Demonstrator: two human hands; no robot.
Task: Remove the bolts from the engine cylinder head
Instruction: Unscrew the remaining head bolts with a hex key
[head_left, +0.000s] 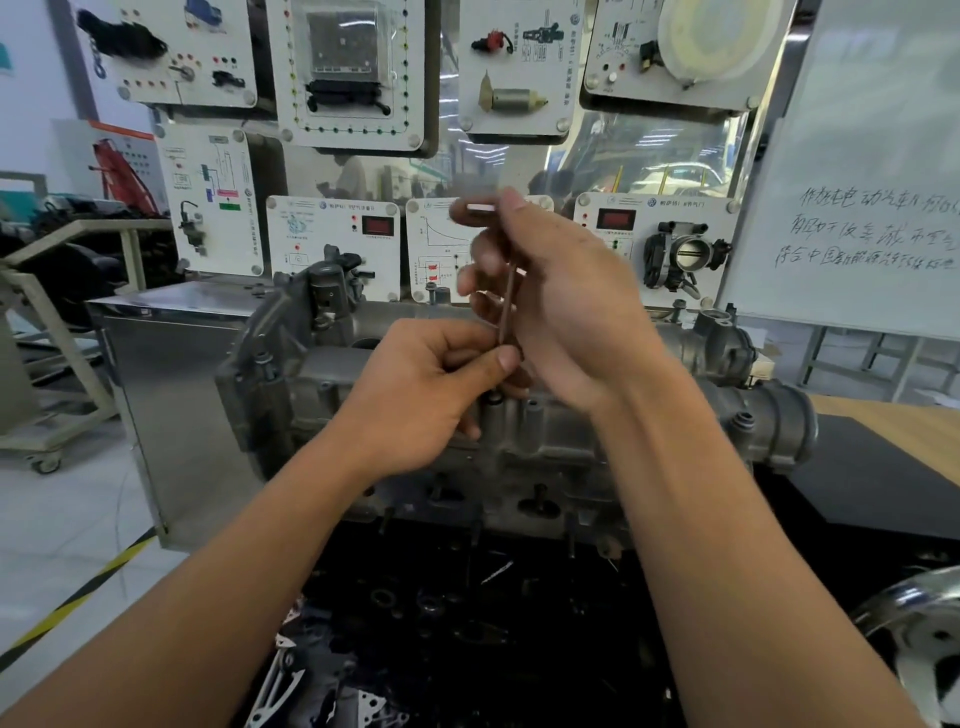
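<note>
The cylinder head (550, 441) lies across the middle of the view with its long axis running left to right, on a dark-covered table (893, 423). On its top face, about midway along, there is a dark round seat (493, 399), most likely the bolt in hand, though blur makes it hard to tell a bolt head from an open hole. A thin hex key (508, 306) stands almost upright straight above it, leaning slightly. Its lower end points down at that seat and appears to stop just short of it. The left hand (415, 395) is the nearer one. It sits low against the casting and pinches the bottom of the shaft between thumb and curled fingers. The right hand (561, 312) is higher, with its fingers closed round the upper shaft and the short bent end at the top. The coming move looks like a short drop along the key's own axis into the bolt.
</note>
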